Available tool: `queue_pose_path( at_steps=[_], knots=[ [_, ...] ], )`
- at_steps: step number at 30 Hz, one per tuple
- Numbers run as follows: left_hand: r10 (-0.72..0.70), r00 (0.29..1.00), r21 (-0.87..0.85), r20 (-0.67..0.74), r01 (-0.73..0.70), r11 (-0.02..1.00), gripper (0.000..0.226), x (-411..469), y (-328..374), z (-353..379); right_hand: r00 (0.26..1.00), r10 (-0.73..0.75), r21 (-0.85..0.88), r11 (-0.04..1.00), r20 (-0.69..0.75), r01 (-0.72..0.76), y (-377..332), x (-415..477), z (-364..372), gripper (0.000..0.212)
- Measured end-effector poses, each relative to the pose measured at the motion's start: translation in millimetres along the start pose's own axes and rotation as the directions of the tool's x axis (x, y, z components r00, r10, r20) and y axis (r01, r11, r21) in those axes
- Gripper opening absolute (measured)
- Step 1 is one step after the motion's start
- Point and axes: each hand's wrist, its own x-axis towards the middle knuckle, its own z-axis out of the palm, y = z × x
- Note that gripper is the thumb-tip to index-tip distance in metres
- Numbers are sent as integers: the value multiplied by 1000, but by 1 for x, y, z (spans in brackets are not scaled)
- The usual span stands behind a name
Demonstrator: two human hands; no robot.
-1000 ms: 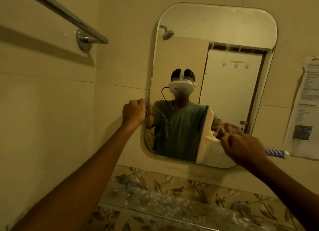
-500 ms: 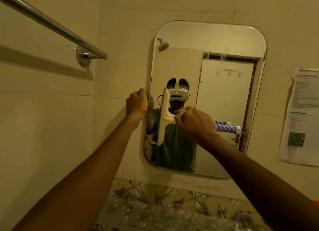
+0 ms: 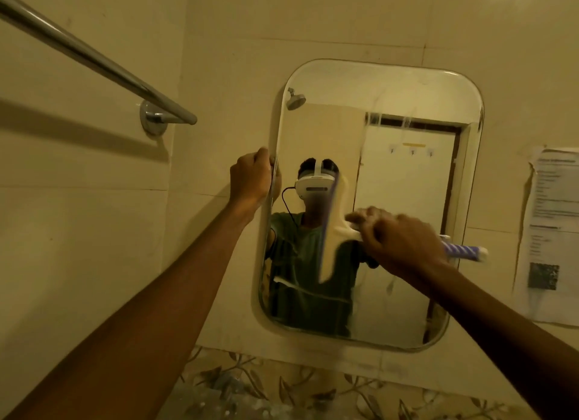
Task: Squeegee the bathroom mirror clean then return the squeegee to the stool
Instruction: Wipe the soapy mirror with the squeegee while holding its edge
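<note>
Movement since half a second ago: the cream plastic squeegee (image 3: 333,231) with its blue-and-white striped handle (image 3: 463,250) has travelled from close against the left edge of the rounded rectangular wall mirror (image 3: 407,184) to roughly a third of the way across, blade upright against the glass. I read that as a left-to-right stroke under way, after the tool came up from the lower right corner a second back. Streaks show along the lower part of the glass and near the top right, so I judge the wiping unfinished and the return to the stool, which I can't see from here, some way off. The right hand (image 3: 404,244) is blurred, but its fingers (image 3: 369,219) are curled round the neck of the handle just behind the head, the striped end poking out to the right. The left hand (image 3: 250,178) has not moved: fingers curled over the mirror's left edge, steadying it
</note>
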Motion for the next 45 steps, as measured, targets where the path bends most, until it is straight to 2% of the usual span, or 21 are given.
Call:
queue_pose_path(
  at_steps=[2, 6, 8, 10, 12, 16, 18, 21, 24, 26, 30, 33, 36, 38, 42, 45],
  knots=[
    [3, 1000, -21, 2, -3, 1000, 42, 9, 9, 4, 998, -41, 71, 996, -45, 44, -30, 35, -3, 41],
    [-18, 1000, -16, 20, 18, 1000, 41, 16, 4, 6, 992, 11, 40, 999, -129, -6, -55, 71, -16, 43],
    [-2, 1000, -1, 24, 2, 1000, 42, 18, 2, 5, 998, 20, 38, 999, -54, -18, -32, 63, -16, 38],
    [38, 999, 56, 32, -40, 998, 43, 18, 3, 7, 1000, -6, -108, 994, 9, 7, 4, 44, -18, 31],
    [55, 998, 87, 30, -57, 995, 43, 19, 2, 8, 1000, 2, -173, 985, 15, 1, 37, 24, -25, 34],
    [-1, 998, 92, 59, -4, 996, 45, 26, 5, 3, 980, 201, -11, 980, -5, -201, 61, -4, -46, 33],
    [-21, 998, 46, 63, 18, 999, 46, 31, 18, 1, 986, 166, -48, 985, -20, -167, 54, 4, -50, 35],
    [6, 999, -59, 50, -3, 998, 47, 42, 45, 2, 999, 12, -41, 999, -44, -14, 20, 42, -53, 37],
    [-21, 999, -63, 50, 24, 998, 51, 53, 57, 5, 994, -38, 44, 998, -106, 43, -23, 92, -52, 41],
    [-30, 999, -58, 42, 32, 998, 50, 56, 56, 8, 986, -42, 18, 999, -161, 46, -40, 114, -53, 40],
    [-19, 999, -1, 29, 19, 1000, 53, 65, 45, 10, 996, -39, -56, 998, -82, 35, -6, 101, -59, 35],
    [38, 997, 72, 62, -43, 996, 54, 62, 45, 10, 997, 77, -34, 996, -24, -78, 44, 65, -71, 32],
    [39, 997, 93, 69, -45, 995, 49, 60, 50, 9, 977, 206, -26, 978, -62, -208, 68, 43, -79, 34],
    [1, 998, 43, 62, -4, 999, 49, 63, 55, 8, 979, 183, -40, 982, -86, -187, 62, 47, -85, 38],
    [-10, 1000, -169, 15, 13, 985, 42, 74, 80, 11, 991, -25, -17, 1000, -129, 23, 12, 94, -99, 44],
    [6, 999, -184, 32, 0, 983, 41, 83, 93, 15, 969, -71, -37, 997, -235, 64, -23, 138, -99, 47]
  ],
)
